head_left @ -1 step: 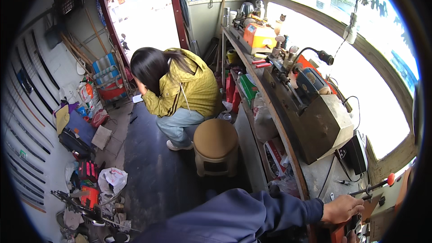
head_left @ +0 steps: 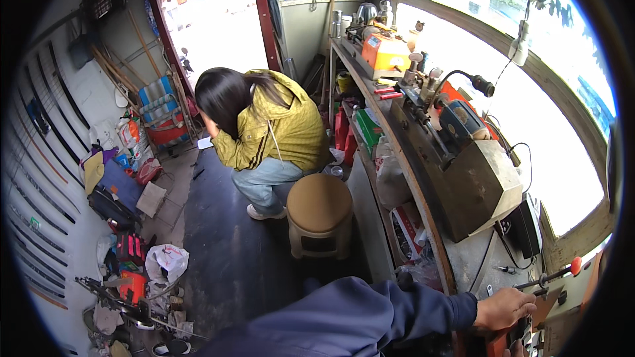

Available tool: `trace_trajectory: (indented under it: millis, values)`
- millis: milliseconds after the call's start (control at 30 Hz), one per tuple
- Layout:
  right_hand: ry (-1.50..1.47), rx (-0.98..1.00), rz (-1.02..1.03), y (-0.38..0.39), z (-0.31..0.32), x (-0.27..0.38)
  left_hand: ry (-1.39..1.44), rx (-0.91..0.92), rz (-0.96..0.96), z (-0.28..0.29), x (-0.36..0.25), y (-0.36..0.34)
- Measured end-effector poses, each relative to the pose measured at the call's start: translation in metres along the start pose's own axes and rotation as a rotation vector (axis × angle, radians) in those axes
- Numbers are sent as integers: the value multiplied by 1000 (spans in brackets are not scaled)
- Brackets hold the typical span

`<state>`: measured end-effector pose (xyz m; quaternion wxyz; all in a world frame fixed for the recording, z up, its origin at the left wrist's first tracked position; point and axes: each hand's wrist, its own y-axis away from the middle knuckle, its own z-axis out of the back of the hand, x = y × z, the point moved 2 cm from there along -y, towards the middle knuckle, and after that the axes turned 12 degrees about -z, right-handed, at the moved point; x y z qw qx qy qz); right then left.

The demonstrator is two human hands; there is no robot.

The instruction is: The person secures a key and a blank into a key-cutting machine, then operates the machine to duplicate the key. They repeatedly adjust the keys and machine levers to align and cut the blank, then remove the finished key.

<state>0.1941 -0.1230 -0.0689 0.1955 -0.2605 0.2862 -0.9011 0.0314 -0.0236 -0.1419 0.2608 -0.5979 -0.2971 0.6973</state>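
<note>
My left hand (head_left: 506,309), at the end of a dark blue sleeve, reaches to the bench at the lower right. Its fingers are curled over part of a red-orange machine (head_left: 496,344); what they grip is hidden. Beside them, a black lever with a red knob (head_left: 575,265) slants up to the right. Only some fingers of my right hand (head_left: 518,349) show at the lower edge, below the left hand, and what they touch cannot be made out.
A long bench carries a grey metal machine (head_left: 486,188) and an orange machine (head_left: 385,55). A brown-topped stool (head_left: 320,203) stands on the floor. Behind it a person in a yellow jacket (head_left: 281,119) sits bent forward beside a phone (head_left: 205,143). Bags and shoes crowd the left wall.
The whole view has shifted very slightly, with the scene a few pixels further right. My left hand keeps its place at the machine, and the seated person holds the same pose.
</note>
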Motion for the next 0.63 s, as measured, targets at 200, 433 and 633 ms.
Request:
trace_trajectory:
  millis: [200,433,633]
  values:
    - [-95,-20,-28,5,-6,-12,61,-30,6,-2,1,1]
    - [-134,-7,7,3,-17,-14,-17,-45,105,3,-12,1]
    - [-57,37,-153,-1,-3,-29,-232,98,-231,22,-21,8]
